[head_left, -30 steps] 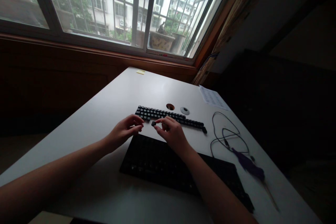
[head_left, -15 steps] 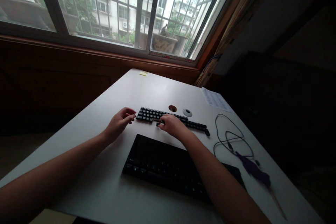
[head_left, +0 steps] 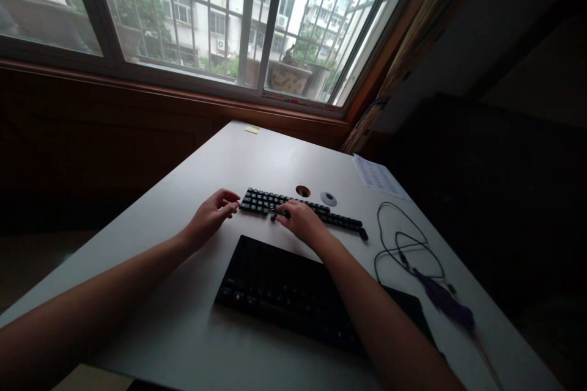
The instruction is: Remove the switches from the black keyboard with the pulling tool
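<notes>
Black keycaps (head_left: pixel 257 200) stand in several close rows, like a compact keyboard, in the middle of the table. At their left end is my left hand (head_left: pixel 215 211), fingers bent and thumb and forefinger close together; anything between the tips is too small to tell. Over the front edge of the rows bends my right hand (head_left: pixel 300 220). Its fingers close on a thin, small thing that I cannot make out, partly hidden by them. One loose keycap (head_left: pixel 273 217) lies just below those fingertips. A larger black keyboard (head_left: pixel 279 293) lies nearer me, partly under my right forearm.
A white table (head_left: pixel 183 305) carries everything. Beyond the rows are a round hole (head_left: pixel 302 191) and a grey ring-shaped cover (head_left: pixel 329 198). On the right lie a looped black cable (head_left: pixel 401 235), a purple duster-like thing (head_left: pixel 443 299) and a printed sheet (head_left: pixel 378 176).
My right hand has shifted very slightly at the front of the rows, and more of the loose keycap shows. My left hand stays at the left end. The whole view has moved a little.
</notes>
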`<act>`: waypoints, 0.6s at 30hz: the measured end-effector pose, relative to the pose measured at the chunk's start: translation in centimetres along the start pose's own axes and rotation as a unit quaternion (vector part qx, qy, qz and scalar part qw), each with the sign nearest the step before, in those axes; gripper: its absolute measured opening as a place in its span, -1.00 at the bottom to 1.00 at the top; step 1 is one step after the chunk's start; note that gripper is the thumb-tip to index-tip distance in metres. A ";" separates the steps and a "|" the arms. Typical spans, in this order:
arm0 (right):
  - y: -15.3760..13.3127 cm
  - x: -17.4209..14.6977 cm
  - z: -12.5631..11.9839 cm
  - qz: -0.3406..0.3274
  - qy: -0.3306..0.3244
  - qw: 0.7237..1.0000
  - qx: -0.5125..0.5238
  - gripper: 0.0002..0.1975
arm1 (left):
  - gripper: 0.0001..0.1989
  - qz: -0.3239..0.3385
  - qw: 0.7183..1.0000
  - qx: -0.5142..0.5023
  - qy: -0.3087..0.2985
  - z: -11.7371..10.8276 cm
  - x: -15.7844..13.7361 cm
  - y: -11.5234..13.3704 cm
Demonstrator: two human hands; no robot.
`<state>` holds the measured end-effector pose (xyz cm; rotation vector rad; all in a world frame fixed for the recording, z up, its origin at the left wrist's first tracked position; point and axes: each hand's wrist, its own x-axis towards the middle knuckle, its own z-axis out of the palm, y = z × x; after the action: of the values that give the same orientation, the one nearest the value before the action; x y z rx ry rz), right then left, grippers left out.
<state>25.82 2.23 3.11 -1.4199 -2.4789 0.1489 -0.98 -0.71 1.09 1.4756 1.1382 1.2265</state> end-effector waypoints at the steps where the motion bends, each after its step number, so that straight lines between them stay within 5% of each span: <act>1: 0.0 -0.3 0.0 -0.003 0.010 1.000 0.007 -0.80 | -0.74 0.001 1.000 0.002 0.001 0.0 0.0 0.0; 6: 0.3 -1.9 -0.1 -0.040 0.054 0.997 0.045 -0.76 | -0.75 0.001 1.000 0.017 0.000 -0.1 0.1 -0.1; 18: -0.4 -2.6 0.3 -0.076 -0.024 0.994 -0.071 -0.57 | -0.75 -0.003 0.999 0.051 0.000 -0.2 0.1 0.0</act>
<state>26.65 -0.17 2.43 -1.2867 -2.6724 -0.0242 -1.11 -0.56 1.16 1.5472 1.2198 1.1793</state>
